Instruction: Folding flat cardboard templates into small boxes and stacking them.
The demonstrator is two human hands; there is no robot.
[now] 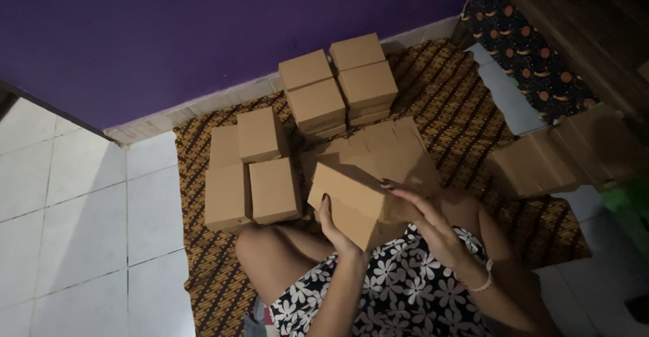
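Observation:
I sit on a patterned brown mat [466, 114] with a brown cardboard box [351, 198] held over my lap. My left hand [336, 232] grips its near lower edge, thumb up against the side. My right hand [426, 219] lies on its right end, fingers stretched over the top flap. Flat cardboard blanks [385, 148] lie just behind the box.
Stacks of folded boxes stand at the back [338, 83] and at the left [253, 168] on the mat. More flat cardboard [568, 151] lies at the right. A purple wall [203, 33] rises behind; white floor tiles [74, 208] spread to the left.

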